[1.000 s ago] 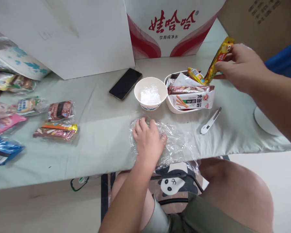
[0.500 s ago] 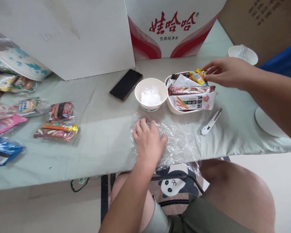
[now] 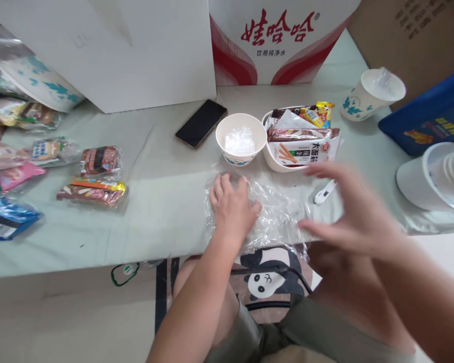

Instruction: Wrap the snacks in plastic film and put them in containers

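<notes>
My left hand (image 3: 232,206) lies flat, fingers spread, on a sheet of clear plastic wrap (image 3: 278,212) at the table's near edge. My right hand (image 3: 348,212) hovers over the right end of the wrap, blurred, fingers apart and empty. Behind them a white basket (image 3: 270,160) holds several snack packets, among them a yellow packet (image 3: 318,114) at its back. A white bowl (image 3: 241,137) with crumpled plastic inside stands to the basket's left. A white utility knife (image 3: 323,192) lies just beyond my right hand's fingers.
A black phone (image 3: 201,123) lies behind the bowl. Snack packets (image 3: 94,189) are spread over the left of the table. A red-and-white carton (image 3: 280,40) and a white box (image 3: 109,50) stand at the back. A paper cup (image 3: 371,93), blue bag (image 3: 431,118) and stacked lids (image 3: 439,174) are on the right.
My right hand put the yellow packet into the basket, let go and swung down toward the plastic wrap. My left hand stayed on the wrap. The view shifted right.
</notes>
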Demonstrator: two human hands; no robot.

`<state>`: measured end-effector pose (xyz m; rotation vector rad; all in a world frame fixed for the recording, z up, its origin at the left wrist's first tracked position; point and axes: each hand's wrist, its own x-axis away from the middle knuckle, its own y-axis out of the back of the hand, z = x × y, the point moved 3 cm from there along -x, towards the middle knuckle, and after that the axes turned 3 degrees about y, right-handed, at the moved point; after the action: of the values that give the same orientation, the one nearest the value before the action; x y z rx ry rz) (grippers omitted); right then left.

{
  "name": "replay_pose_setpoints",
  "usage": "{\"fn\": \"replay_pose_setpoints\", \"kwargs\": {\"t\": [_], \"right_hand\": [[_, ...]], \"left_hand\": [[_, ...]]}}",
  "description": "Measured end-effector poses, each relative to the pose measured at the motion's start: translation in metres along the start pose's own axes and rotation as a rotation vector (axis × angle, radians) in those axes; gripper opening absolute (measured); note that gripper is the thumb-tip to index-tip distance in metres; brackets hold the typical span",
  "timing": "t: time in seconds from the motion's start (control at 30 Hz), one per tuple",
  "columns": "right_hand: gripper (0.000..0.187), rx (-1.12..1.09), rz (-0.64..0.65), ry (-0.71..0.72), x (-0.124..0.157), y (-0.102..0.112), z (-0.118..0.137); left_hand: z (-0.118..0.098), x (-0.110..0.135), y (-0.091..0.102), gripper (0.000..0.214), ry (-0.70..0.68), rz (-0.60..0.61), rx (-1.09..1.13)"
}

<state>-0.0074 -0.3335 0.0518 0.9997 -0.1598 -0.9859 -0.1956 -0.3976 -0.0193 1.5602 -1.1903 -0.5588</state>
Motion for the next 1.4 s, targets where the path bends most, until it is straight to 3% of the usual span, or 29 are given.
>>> {"fn": "replay_pose_setpoints", "kwargs": {"t": [0.03, 0.1, 0.2, 0.33, 0.4, 0.53, 0.67, 0.8, 0.93, 1.13, 1.27, 1.33, 1.4], "right_hand": [[0.065, 0.016, 0.081, 0.094, 0.015, -0.019, 0.002], [0.047, 0.052, 0.079, 0.165, 0.032, -0.047, -0.005], [0.014, 0.003, -0.051, 0.053, 0.036, -0.064, -0.025], [0.006, -0.089, -0.302, -0.247, 0.035, -0.059, -0.041], [0.008, -0.109, -0.354, -0.335, 0.035, -0.06, -0.043], [0.011, -0.073, -0.353, -0.371, 0.03, -0.064, -0.046], [0.013, -0.11, -0.342, -0.374, 0.028, -0.063, -0.054], [0.011, -0.113, -0.32, -0.374, 0.031, -0.06, -0.058], [0.012, -0.117, -0.333, -0.342, 0.028, -0.055, -0.065], [0.01, -0.087, -0.375, -0.341, 0.023, -0.045, -0.077], [0.012, -0.058, -0.327, -0.346, 0.024, -0.042, -0.074], [0.013, -0.046, -0.308, -0.348, 0.025, -0.041, -0.073], [0.014, -0.047, -0.296, -0.357, 0.026, -0.04, -0.075]], "left_hand": [[0.001, 0.0, 0.0, 0.061, -0.008, 0.002, 0.003], [0.004, 0.001, 0.001, 0.066, -0.037, 0.003, 0.006], [0.011, 0.002, 0.0, 0.07, -0.085, 0.015, 0.012], [0.019, 0.002, 0.003, 0.068, -0.165, 0.01, 0.039], [0.02, 0.006, 0.008, 0.063, -0.234, -0.03, 0.056], [0.013, 0.032, 0.021, 0.034, -0.404, -0.158, 0.126], [-0.005, 0.073, 0.011, 0.033, -0.715, -0.016, -0.016], [-0.008, 0.093, -0.005, 0.01, -0.769, 0.073, -0.272], [-0.001, 0.102, -0.003, 0.027, -0.883, 0.143, -0.184], [0.01, 0.111, 0.0, 0.029, -0.872, 0.36, 0.072], [0.015, 0.1, 0.01, 0.015, -0.906, 0.156, 0.23], [0.016, 0.093, 0.008, 0.036, -0.885, 0.121, 0.105], [0.017, 0.086, 0.001, 0.058, -0.853, 0.173, -0.046]]}}
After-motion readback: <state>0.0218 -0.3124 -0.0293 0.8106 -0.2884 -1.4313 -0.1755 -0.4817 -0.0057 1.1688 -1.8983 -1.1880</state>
